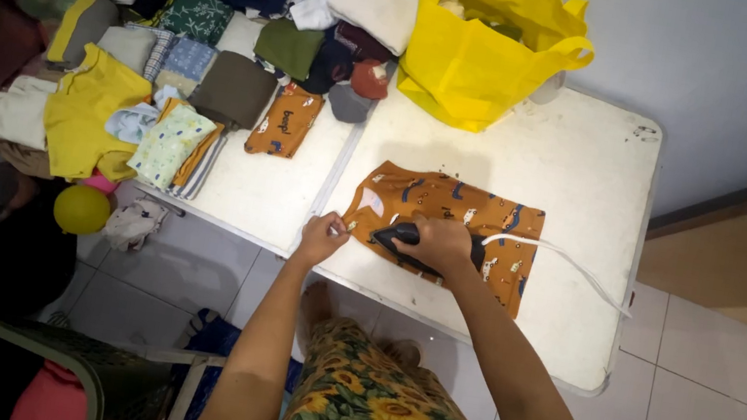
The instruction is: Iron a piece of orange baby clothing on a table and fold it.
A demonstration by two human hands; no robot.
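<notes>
An orange patterned garment [482, 215] lies flat on the white folding table [589, 174]. My right hand [440, 243] grips the handle of a dark clothes iron [399, 240] pressed on the garment's near edge. A white cord [575, 265] trails from the iron to the right across the table. My left hand [322, 237] pinches the garment's lower left corner at the table's front edge.
Piles of folded clothes [168, 58] cover the table's left half, with a matching orange piece [286, 120] beside them. A yellow bag [486, 38] stands at the back. A yellow balloon [82, 209] and a basket [97, 376] sit on the tiled floor at left.
</notes>
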